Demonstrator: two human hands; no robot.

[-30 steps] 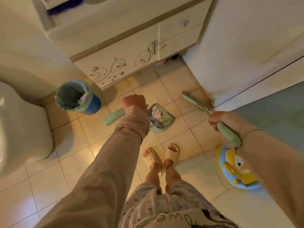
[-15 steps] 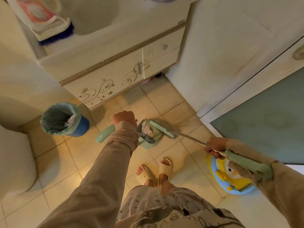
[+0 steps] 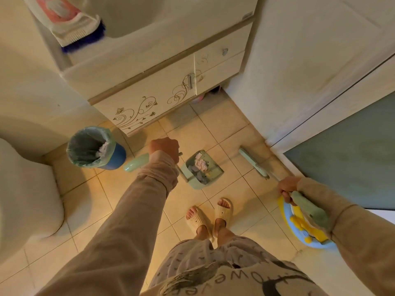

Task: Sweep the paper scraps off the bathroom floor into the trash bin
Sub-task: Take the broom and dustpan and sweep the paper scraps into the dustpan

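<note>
My left hand (image 3: 164, 149) grips the pale green handle (image 3: 135, 164) of a dustpan (image 3: 203, 170) that rests on the tiles in front of my feet. Pink and grey paper scraps (image 3: 201, 164) lie inside the pan. My right hand (image 3: 287, 190) holds the green handle of a broom whose head (image 3: 253, 163) sits on the floor to the right of the pan, near the wall corner. The blue trash bin (image 3: 96, 148), lined with a greenish bag and holding some paper, stands to the left of the dustpan.
A cabinet with swirl patterns (image 3: 149, 107) stands behind the bin and pan. A toilet (image 3: 25, 199) fills the left side. A yellow-and-blue cartoon stool (image 3: 303, 227) lies by my right arm, beside a frosted door (image 3: 352, 150). My slippered feet (image 3: 210, 214) stand mid-floor.
The broom head has swung away from the dustpan's mouth to the right, toward the wall corner. The dustpan stays on the floor in my left hand's grip.
</note>
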